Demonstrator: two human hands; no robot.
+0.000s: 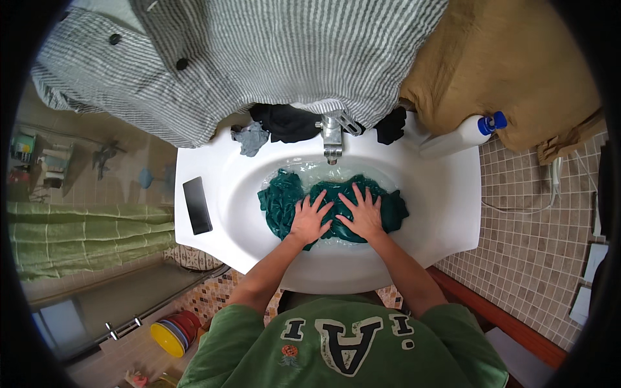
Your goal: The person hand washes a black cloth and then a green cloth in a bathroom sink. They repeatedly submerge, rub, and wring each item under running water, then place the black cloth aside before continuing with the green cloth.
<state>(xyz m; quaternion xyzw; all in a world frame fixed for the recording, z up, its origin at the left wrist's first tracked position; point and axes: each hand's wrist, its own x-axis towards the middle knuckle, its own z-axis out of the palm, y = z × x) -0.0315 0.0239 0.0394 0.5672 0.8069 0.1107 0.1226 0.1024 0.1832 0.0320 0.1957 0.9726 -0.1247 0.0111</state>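
A soaked dark green cloth garment [339, 198] lies bunched in the water of a white washbasin [252, 264]. On its middle-left part rests my left hand [309, 219], palm down with the fingers apart. My right hand [364, 216] is spread flat on the same cloth, a little to the right. Neither hand grips the fabric. Just beyond them a chrome faucet [332, 140] reaches over the basin. I cannot tell if water runs from it.
A black smartphone [197, 206] lies on the left rim. Grey cloth [251, 139] and black cloth [286, 122] sit behind the basin. At the right back leans a white bottle with a blue cap [458, 138]. A striped shirt [291, 53] and brown fabric [509, 63] hang beyond.
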